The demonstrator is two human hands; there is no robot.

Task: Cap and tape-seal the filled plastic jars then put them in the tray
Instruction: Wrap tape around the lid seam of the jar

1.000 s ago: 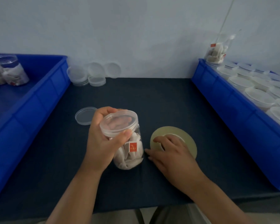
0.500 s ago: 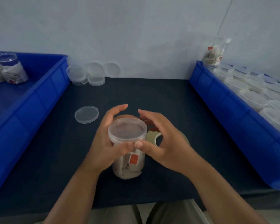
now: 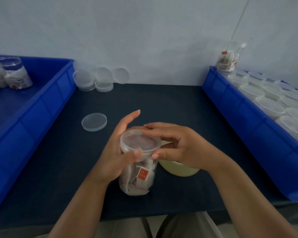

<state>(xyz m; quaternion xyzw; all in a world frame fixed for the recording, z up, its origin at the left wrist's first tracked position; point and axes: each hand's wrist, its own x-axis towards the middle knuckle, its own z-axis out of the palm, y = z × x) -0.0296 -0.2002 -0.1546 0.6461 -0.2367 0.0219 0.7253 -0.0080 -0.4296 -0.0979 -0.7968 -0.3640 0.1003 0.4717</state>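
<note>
Fingers (image 3: 129,117) of the left hand (image 3: 113,152) stretch straight up behind the one jar (image 3: 138,179), thumb pressing its front; the right hand (image 3: 184,148) curls fingertips and thumb round the lid (image 3: 139,141), wrist level. Just beside it lies one tape roll (image 3: 177,169); one loose lid (image 3: 94,121), two blue trays (image 3: 33,117) (image 3: 248,121)

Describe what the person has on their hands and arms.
Nothing shows. The left hand and right hand are bare: no gloves, no rings on the visible fingers, no watch or band at either wrist. The left forearm and right forearm are uncovered down to the frame's edge; no sleeve is in view.
</note>
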